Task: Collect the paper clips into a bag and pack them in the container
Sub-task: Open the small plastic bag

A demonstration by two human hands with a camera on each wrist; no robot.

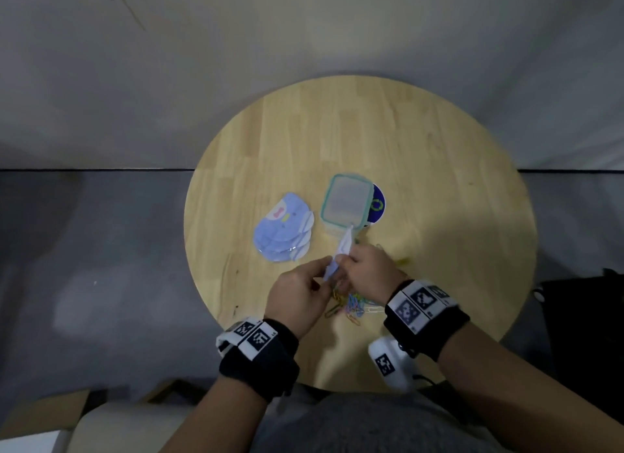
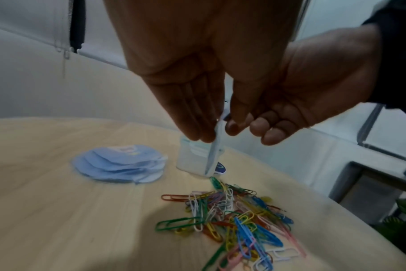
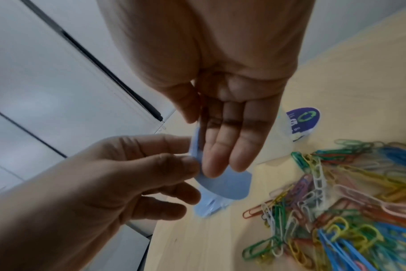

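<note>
Blue flat bag (image 1: 339,255) held edge-on between both hands above round wooden table (image 1: 439,155), over the near part of the table. Left hand (image 1: 300,295) pinches the bag's lower part, thumb against curled fingers (image 3: 174,161). Right hand (image 1: 366,270) grips the bag's upper part, thumb on one face, fingers (image 3: 223,146) fairly straight along the other. Paper clips (image 2: 234,218), mixed colours, lie in a loose pile on the table under and just behind the hands, none in the bag that can be seen. Container (image 1: 346,202), clear with teal-rimmed lid on, sits mid-table just past the hands; bag's top corner overlaps it in head view. Dark blue round sticker (image 1: 377,205) lies beside the container. Stack of more blue bags (image 1: 283,231) lies left of the container, apart from it.
</note>
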